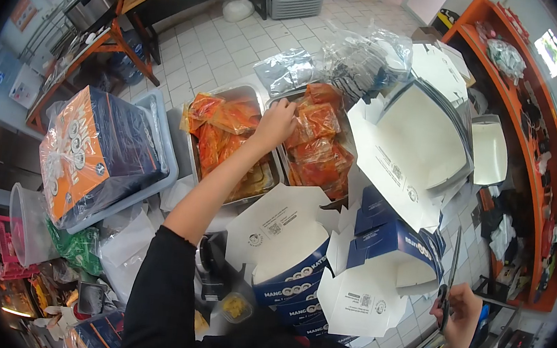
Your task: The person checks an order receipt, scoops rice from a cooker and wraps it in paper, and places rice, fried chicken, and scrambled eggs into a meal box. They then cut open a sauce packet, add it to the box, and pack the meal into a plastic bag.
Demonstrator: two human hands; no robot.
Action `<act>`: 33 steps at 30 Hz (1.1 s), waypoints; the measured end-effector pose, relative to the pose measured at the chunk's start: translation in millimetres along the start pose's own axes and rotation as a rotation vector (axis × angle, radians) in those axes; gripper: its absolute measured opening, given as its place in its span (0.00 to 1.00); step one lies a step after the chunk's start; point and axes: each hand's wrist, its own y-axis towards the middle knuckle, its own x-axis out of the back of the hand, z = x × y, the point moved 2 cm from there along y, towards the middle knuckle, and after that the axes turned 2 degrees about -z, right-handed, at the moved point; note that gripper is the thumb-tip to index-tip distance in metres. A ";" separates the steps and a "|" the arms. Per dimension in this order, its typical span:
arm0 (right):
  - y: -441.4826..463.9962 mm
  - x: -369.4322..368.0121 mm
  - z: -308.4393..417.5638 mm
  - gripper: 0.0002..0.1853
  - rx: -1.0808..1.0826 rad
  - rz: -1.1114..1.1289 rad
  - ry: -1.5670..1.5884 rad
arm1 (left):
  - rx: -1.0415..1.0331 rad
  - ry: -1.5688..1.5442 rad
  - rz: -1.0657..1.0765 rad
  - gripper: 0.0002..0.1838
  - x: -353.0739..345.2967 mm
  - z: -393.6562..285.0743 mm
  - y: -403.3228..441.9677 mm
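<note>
My left hand (278, 121) reaches forward to the upper left edge of the right metal tray (284, 163). Its fingers are curled against clear plastic packets of orange-red food (322, 134); what they pinch is hidden. Left of my wrist, a second metal tray (193, 150) holds more orange-red packets (219, 128). At the lower right, my right hand (460, 320) is closed around the dark handles of a pair of scissors (444, 294), whose blades point up and away from me.
Stacked open blue-and-white cardboard boxes (295, 276) stand close in front of me, with more boxes (422, 141) at right. A blue bin (162, 129) on the left holds a plastic-wrapped carton (103, 154). Plastic bags (364, 55) lie behind the trays. Orange shelving (531, 131) lines the right.
</note>
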 end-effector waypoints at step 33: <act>84.3 -112.8 76.4 0.13 0.229 0.554 -0.381 | -0.537 0.086 0.086 0.04 129.9 -42.5 75.7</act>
